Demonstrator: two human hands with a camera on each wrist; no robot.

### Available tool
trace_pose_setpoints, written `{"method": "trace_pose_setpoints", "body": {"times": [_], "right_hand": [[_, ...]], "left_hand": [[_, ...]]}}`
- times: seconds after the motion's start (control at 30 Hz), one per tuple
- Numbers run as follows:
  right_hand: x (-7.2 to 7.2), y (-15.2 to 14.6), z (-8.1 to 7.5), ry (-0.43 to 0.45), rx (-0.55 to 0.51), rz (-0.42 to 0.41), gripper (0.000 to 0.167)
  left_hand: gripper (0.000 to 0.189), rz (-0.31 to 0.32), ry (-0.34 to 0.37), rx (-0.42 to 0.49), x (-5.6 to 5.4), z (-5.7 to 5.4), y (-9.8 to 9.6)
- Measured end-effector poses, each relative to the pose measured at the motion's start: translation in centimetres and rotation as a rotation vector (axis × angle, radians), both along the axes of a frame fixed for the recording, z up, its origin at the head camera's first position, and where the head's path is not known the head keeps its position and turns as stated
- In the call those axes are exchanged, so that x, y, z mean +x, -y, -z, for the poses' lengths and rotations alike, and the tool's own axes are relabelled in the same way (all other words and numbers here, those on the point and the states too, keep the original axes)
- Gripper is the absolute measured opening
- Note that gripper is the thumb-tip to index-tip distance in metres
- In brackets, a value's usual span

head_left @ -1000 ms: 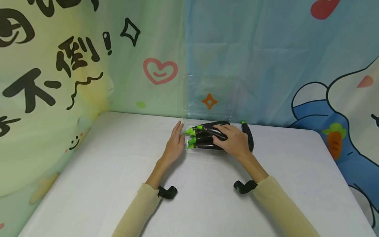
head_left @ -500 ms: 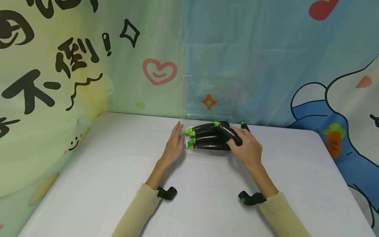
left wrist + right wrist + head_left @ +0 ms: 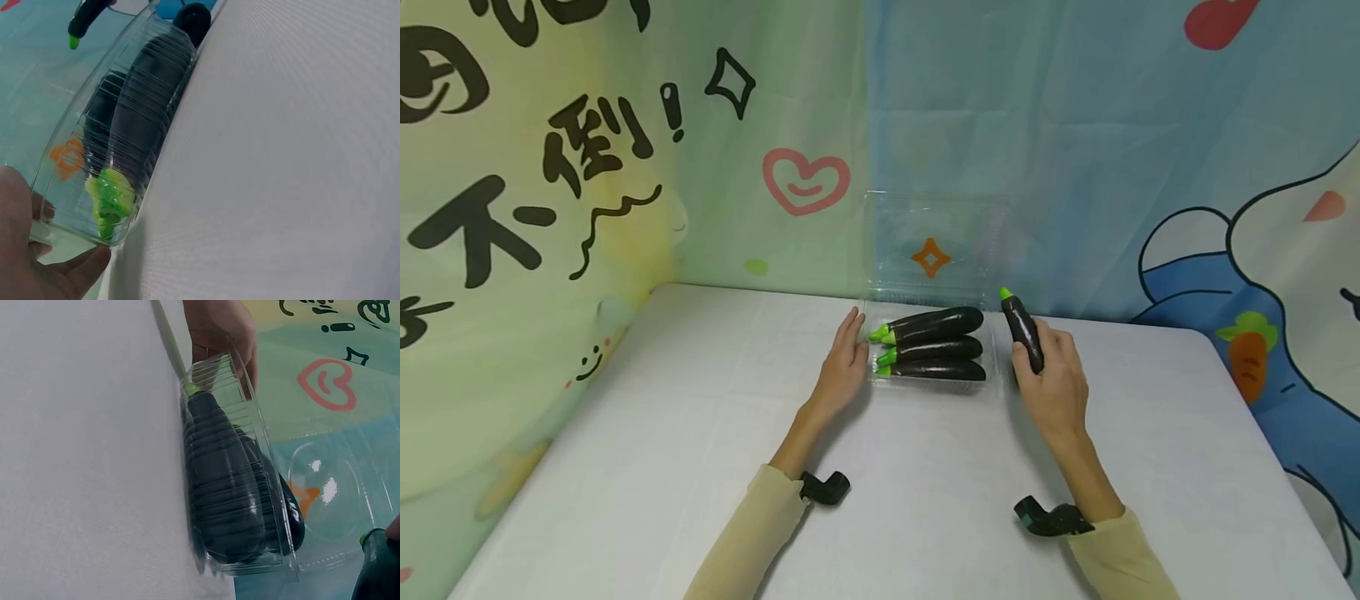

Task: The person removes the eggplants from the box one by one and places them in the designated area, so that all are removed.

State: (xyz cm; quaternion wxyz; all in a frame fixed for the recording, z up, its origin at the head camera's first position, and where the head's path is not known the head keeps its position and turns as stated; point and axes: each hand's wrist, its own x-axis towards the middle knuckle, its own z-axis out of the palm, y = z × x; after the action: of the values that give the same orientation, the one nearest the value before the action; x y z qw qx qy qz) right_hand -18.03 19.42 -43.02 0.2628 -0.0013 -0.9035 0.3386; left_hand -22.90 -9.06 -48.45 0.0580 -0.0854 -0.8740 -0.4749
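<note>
My right hand (image 3: 1054, 383) holds a dark purple eggplant (image 3: 1021, 329) with a green tip, lifted just right of a clear plastic box (image 3: 994, 354). The green tip points away from me; in the right wrist view the held eggplant (image 3: 378, 569) shows only partly, at the lower right. Several eggplants (image 3: 936, 350) lie side by side in the box, green ends toward the left. Against the box's left end rests my left hand (image 3: 842, 362), fingers straight. Past the far end of the box, the left wrist view shows a rounded dark eggplant end (image 3: 192, 24).
The box's clear lid (image 3: 936, 225) stands raised at the back, before a printed cloth backdrop (image 3: 805, 83). A white table (image 3: 925, 500) carries everything. Each wrist bears a black camera mount (image 3: 824, 488).
My right hand has drawn one eggplant out of the box toward the right, turning its green tip away from me. My left hand has stayed at the box's end.
</note>
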Motion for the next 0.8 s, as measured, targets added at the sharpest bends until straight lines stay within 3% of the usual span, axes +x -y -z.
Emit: {"method": "trace_pose_setpoints", "body": {"times": [0.3,0.63,0.8], "right_hand": [[0.0,-0.6,-0.1,-0.024,-0.055,0.038,0.048],[0.3,-1.3,-0.1,0.105,-0.163,0.127,0.048],[0.3,-2.2,0.4,0.088,-0.231,0.161,0.043]], "left_hand": [[0.053,0.003,0.015,-0.007,0.0,0.0,0.0],[0.053,0.001,0.013,-0.006,-0.1,0.1,0.0],[0.052,0.004,0.006,-0.007,-0.1,0.1,-0.1]]}}
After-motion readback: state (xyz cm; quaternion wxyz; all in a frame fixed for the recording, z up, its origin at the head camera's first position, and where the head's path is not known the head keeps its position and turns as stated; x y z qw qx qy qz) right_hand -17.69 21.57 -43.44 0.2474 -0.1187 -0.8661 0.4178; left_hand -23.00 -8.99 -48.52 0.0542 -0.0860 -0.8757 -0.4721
